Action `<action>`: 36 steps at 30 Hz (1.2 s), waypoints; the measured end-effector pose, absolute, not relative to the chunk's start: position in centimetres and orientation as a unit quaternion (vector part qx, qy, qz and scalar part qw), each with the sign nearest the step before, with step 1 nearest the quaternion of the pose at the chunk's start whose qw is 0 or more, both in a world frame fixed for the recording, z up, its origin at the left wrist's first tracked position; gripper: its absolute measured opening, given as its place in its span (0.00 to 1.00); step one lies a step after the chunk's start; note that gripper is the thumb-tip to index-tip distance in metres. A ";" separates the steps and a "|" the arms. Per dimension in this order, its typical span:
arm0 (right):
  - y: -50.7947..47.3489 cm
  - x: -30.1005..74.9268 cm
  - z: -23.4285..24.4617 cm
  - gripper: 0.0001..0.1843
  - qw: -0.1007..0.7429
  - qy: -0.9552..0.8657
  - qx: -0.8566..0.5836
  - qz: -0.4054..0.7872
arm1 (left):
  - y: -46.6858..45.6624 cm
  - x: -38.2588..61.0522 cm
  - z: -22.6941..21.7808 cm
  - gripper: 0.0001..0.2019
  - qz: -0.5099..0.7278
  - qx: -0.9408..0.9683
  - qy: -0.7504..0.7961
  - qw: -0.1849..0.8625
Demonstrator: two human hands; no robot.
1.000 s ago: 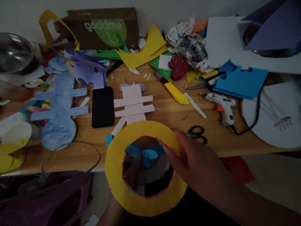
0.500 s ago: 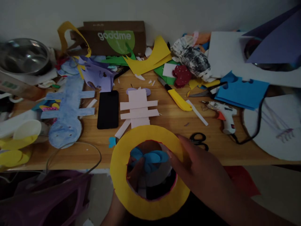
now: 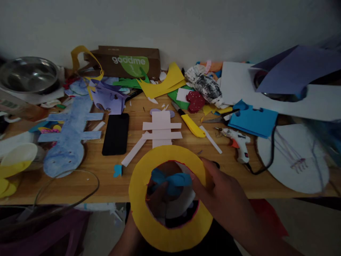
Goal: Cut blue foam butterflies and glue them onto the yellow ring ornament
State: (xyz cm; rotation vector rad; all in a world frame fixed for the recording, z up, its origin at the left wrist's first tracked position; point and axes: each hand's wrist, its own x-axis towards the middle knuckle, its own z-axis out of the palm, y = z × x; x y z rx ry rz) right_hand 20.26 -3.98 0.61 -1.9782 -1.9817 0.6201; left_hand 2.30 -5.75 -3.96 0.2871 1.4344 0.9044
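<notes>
A yellow paper ring (image 3: pixel 145 217) with a red-edged hole is held up at the front edge of the table. My right hand (image 3: pixel 226 192) grips its right rim, thumb at the hole and fingers behind the ring. Through the hole I see my left hand (image 3: pixel 160 192), its thumb pressed against a blue paper bow (image 3: pixel 181 179). The left forearm comes from below, and the ring covers most of that hand. Just beyond the ring lies a pale pink paper figure (image 3: pixel 161 129) with crossing strips.
Behind lie a yellow craft knife (image 3: pixel 193 125), a hot glue gun (image 3: pixel 239 142) with its cord, and blue paper (image 3: pixel 254 121). A black phone (image 3: pixel 115 134) and a blue-painted cutout (image 3: pixel 69 131) lie left. Farther back are a metal bowl (image 3: pixel 29 76) and a brown box (image 3: pixel 128 62).
My view has shifted, so the table things sit lower in the picture. The ring stays in my hands with little change. The black scissors are now mostly hidden behind my right hand.
</notes>
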 end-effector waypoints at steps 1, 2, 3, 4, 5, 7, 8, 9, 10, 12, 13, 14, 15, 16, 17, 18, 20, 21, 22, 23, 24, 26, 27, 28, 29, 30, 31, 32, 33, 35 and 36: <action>-4.0 20.3 0.5 0.30 0.137 -0.685 -0.684 0.209 | -5.7 2.2 -4.1 0.22 0.392 0.130 0.630 0.658; -4.0 20.4 0.3 0.30 0.137 -0.686 -0.685 0.203 | -5.7 2.0 -4.3 0.23 0.389 0.137 0.629 0.659; -3.9 20.4 0.2 0.31 0.136 -0.686 -0.687 0.200 | -5.8 1.9 -4.5 0.23 0.386 0.150 0.629 0.658; -3.9 20.5 0.1 0.32 0.135 -0.685 -0.687 0.199 | -5.9 1.8 -4.7 0.23 0.383 0.164 0.627 0.658; -3.8 20.6 0.1 0.32 0.134 -0.684 -0.688 0.202 | -6.0 1.7 -4.9 0.22 0.380 0.179 0.625 0.658; -3.5 20.9 0.2 0.32 0.130 -0.678 -0.690 0.216 | -6.3 1.5 -4.9 0.20 0.374 0.212 0.617 0.659; -3.2 21.1 0.3 0.31 0.129 -0.675 -0.691 0.225 | -6.5 1.4 -4.8 0.19 0.372 0.231 0.610 0.660; -3.0 21.3 0.4 0.31 0.129 -0.670 -0.694 0.231 | -6.7 1.1 -4.4 0.18 0.366 0.250 0.604 0.662; -2.8 21.5 0.6 0.32 0.127 -0.665 -0.696 0.239 | -7.0 0.8 -4.0 0.18 0.359 0.266 0.601 0.662; -2.4 21.8 0.7 0.32 0.117 -0.660 -0.698 0.253 | -7.7 -0.3 -2.9 0.19 0.337 0.292 0.597 0.667; -2.4 21.9 0.6 0.33 0.110 -0.659 -0.698 0.256 | -8.1 -1.2 -2.3 0.19 0.322 0.303 0.593 0.673; -2.3 22.1 0.5 0.35 0.104 -0.659 -0.699 0.258 | -8.5 -2.2 -1.9 0.19 0.306 0.318 0.587 0.678; -2.4 22.2 0.3 0.36 0.100 -0.659 -0.700 0.257 | -8.8 -3.4 -1.6 0.18 0.287 0.334 0.589 0.678; -2.4 22.3 0.1 0.37 0.099 -0.658 -0.700 0.259 | -8.9 -4.6 -1.4 0.18 0.263 0.350 0.607 0.663; -2.5 22.4 0.0 0.38 0.105 -0.658 -0.699 0.259 | -8.7 -5.9 -1.4 0.19 0.233 0.366 0.640 0.634; -2.5 22.5 -0.2 0.38 0.116 -0.657 -0.698 0.262 | -8.1 -7.0 -1.4 0.21 0.221 0.387 0.687 0.573; -2.5 22.8 -0.2 0.36 0.145 -0.651 -0.694 0.271 | -5.6 -8.7 -1.8 0.23 0.199 0.448 0.768 0.413; -2.5 23.0 0.0 0.35 0.163 -0.646 -0.694 0.274 | -3.8 -9.1 -2.1 0.23 0.211 0.473 0.790 0.329; -2.5 23.2 0.2 0.34 0.179 -0.639 -0.697 0.271 | -1.7 -9.2 -2.5 0.22 0.236 0.497 0.797 0.250; -2.5 23.5 0.5 0.33 0.192 -0.632 -0.703 0.265 | 0.6 -9.0 -2.9 0.23 0.259 0.538 0.784 0.169; -2.6 23.8 0.8 0.33 0.202 -0.625 -0.709 0.256 | 3.0 -8.7 -3.3 0.24 0.237 0.580 0.774 0.089; -3.0 24.5 1.4 0.32 0.213 -0.616 -0.720 0.237 | 7.3 -7.8 -4.2 0.29 0.145 0.600 0.787 0.000; -3.3 24.9 1.6 0.31 0.217 -0.614 -0.722 0.233 | 9.0 -7.4 -4.5 0.30 0.103 0.577 0.810 -0.010; -3.6 25.4 1.6 0.31 0.220 -0.612 -0.723 0.232 | 10.4 -7.0 -4.8 0.30 0.096 0.563 0.821 -0.018; -4.0 25.8 1.6 0.31 0.225 -0.609 -0.724 0.232 | 11.5 -6.7 -5.0 0.31 0.089 0.550 0.830 -0.022; -4.3 26.3 1.4 0.30 0.230 -0.604 -0.727 0.232 | 12.3 -6.5 -5.2 0.32 0.086 0.540 0.837 -0.022; -4.7 26.8 1.3 0.30 0.232 -0.598 -0.732 0.230 | 12.7 -6.4 -5.2 0.33 0.086 0.534 0.840 -0.022; -4.9 27.3 1.1 0.30 0.232 -0.591 -0.739 0.226 | 13.0 -6.4 -5.2 0.34 0.084 0.532 0.842 -0.021; -5.1 27.7 1.0 0.30 0.228 -0.582 -0.748 0.223 | 13.1 -6.4 -5.2 0.35 0.080 0.531 0.843 -0.018; -5.4 28.3 0.9 0.30 0.222 -0.570 -0.760 0.218 | 13.2 -6.4 -4.9 0.36 0.072 0.535 0.842 -0.010; -5.4 28.6 1.1 0.30 0.221 -0.567 -0.763 0.216 | 13.2 -6.4 -4.8 0.36 0.069 0.537 0.841 -0.005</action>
